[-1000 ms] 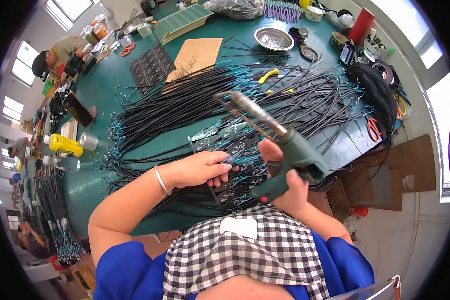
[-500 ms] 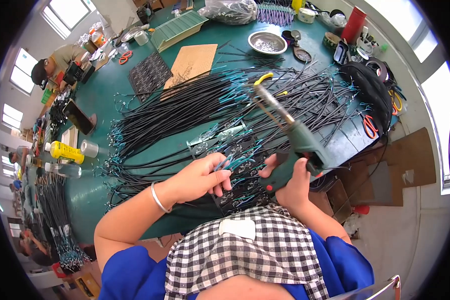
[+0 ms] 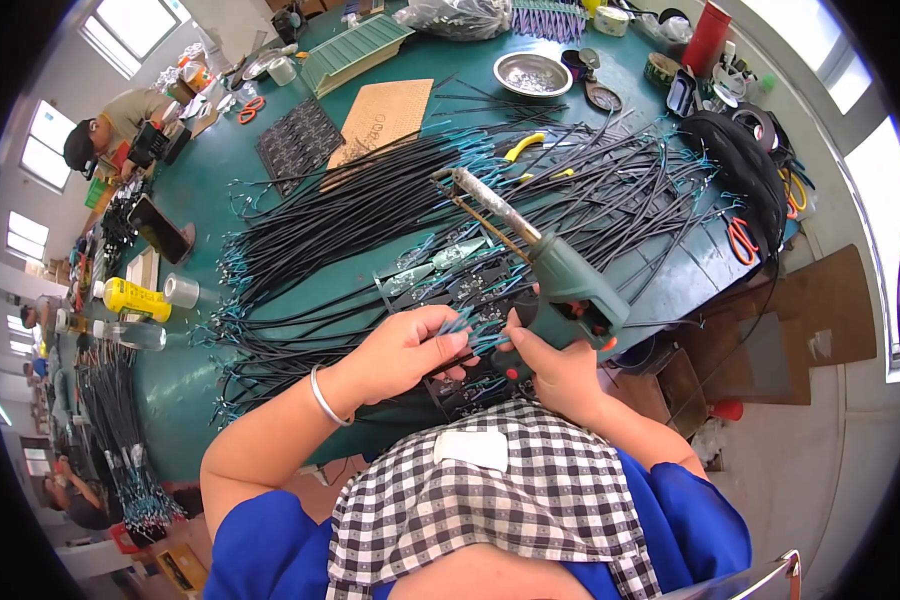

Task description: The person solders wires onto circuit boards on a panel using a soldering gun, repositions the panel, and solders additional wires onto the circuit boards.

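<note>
My left hand (image 3: 400,355), with a silver bangle at its wrist, pinches the thin blue wire ends (image 3: 485,333) of black cables. In my right hand (image 3: 568,380) is a green heat gun (image 3: 580,285), gripped by its handle. Its metal nozzle (image 3: 495,203) points away to the upper left, above the cables. My right thumb and the handle are close to the pinched wires; whether they touch, I cannot tell. A thick bundle of black cables (image 3: 355,215) with blue ends lies across the table beyond my hands. Partly hidden beneath them is a flat piece with small shiny bits (image 3: 435,265).
Loose black cables (image 3: 630,185) and yellow-handled pliers (image 3: 525,146) lie to the right of the bundle. Farther back are cardboard (image 3: 380,120), a metal bowl (image 3: 533,75) and a green tray (image 3: 355,55). A yellow bottle (image 3: 135,299) stands left. Orange-handled scissors (image 3: 741,241) lie right. Another person (image 3: 120,125) works far left.
My right hand has brought the heat gun left, closer to my left hand, and its nozzle has swung left. My left hand keeps pinching the wires, shifted slightly right.
</note>
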Demonstrator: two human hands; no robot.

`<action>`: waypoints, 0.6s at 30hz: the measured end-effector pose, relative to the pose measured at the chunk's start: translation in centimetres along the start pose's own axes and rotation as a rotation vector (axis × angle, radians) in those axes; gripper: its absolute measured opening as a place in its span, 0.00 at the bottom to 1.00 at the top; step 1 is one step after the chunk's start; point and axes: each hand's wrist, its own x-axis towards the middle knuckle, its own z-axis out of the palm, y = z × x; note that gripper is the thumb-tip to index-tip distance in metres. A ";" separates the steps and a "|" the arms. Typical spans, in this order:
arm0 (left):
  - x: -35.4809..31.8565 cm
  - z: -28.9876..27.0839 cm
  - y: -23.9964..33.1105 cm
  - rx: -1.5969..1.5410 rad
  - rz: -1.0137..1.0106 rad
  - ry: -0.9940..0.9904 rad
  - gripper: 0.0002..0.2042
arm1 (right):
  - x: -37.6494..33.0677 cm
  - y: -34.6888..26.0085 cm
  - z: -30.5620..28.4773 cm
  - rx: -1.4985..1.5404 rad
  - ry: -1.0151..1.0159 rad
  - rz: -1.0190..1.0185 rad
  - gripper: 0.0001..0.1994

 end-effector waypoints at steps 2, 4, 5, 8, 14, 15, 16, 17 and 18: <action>0.2 -0.1 0.1 -0.048 0.014 -0.032 0.08 | -0.1 0.0 0.0 -0.026 -0.019 0.014 0.25; 0.3 0.0 0.2 0.153 0.077 -0.040 0.09 | -0.2 0.0 0.0 -0.050 -0.030 0.031 0.24; 0.3 0.0 0.3 0.377 0.112 -0.036 0.09 | -0.2 -0.1 -0.1 -0.057 -0.018 0.032 0.23; 0.0 0.3 0.4 0.408 0.072 0.008 0.08 | -0.3 -0.3 -0.3 -0.078 -0.033 0.072 0.21; -0.1 0.7 0.1 0.846 0.463 0.093 0.07 | -0.2 -0.5 -0.2 -0.159 0.018 0.064 0.18; -0.2 0.8 0.0 0.830 0.451 0.119 0.07 | -0.2 -0.4 -0.1 -0.158 0.015 0.063 0.18; -0.3 0.8 -0.1 0.834 0.450 0.121 0.07 | -0.3 -0.3 0.0 -0.150 0.002 0.025 0.12; -0.4 0.8 -0.2 0.636 0.357 0.111 0.07 | -0.3 -0.2 0.1 -0.141 -0.010 -0.012 0.07; -0.5 0.9 -0.3 0.464 0.262 0.103 0.08 | -0.2 -0.1 0.1 -0.137 -0.010 -0.014 0.07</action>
